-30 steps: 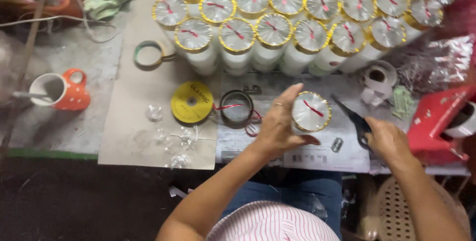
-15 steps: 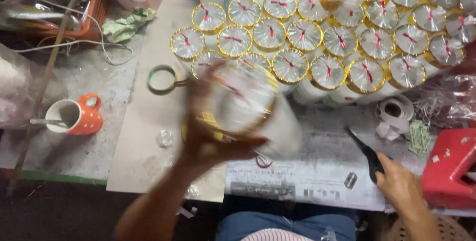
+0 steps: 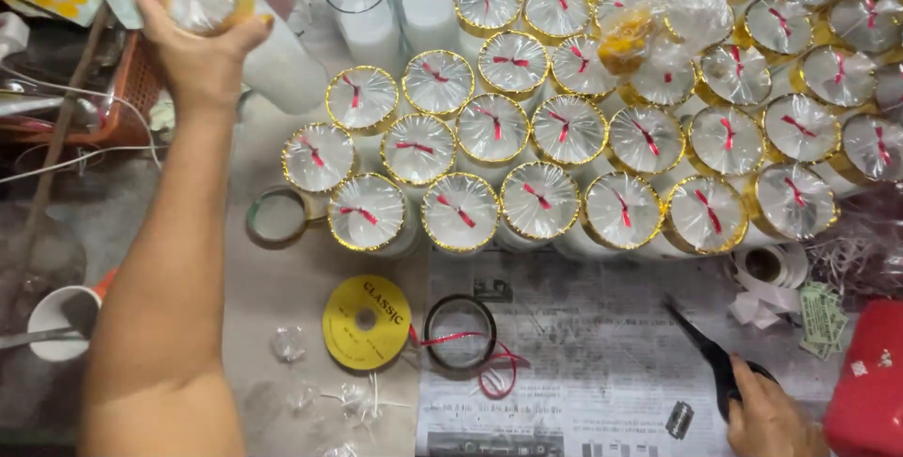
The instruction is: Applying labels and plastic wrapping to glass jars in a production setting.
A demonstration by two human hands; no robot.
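Observation:
My left hand (image 3: 198,43) is stretched to the far left of the table, shut on a white candle jar (image 3: 282,67) wrapped in clear film with a gold rim, held tilted above the table next to the back row. My right hand (image 3: 767,415) rests at the bottom right with its fingers on the handles of black scissors (image 3: 705,349), which lie on newspaper (image 3: 583,344). Several wrapped jars (image 3: 541,198) with gold rims and red ribbon ties stand packed in rows across the back.
Two unwrapped glass candles (image 3: 362,6) stand at the back. A yellow ribbon spool (image 3: 367,323), a black ring (image 3: 461,330) with red ribbon, and a tape roll (image 3: 277,217) lie in front. An orange mug (image 3: 56,321) is at the left, a red object (image 3: 870,382) at the right.
My left hand has carried the wrapped jar from the newspaper up and to the far left. The view has shifted toward the back rows. The right hand has stayed on the scissors.

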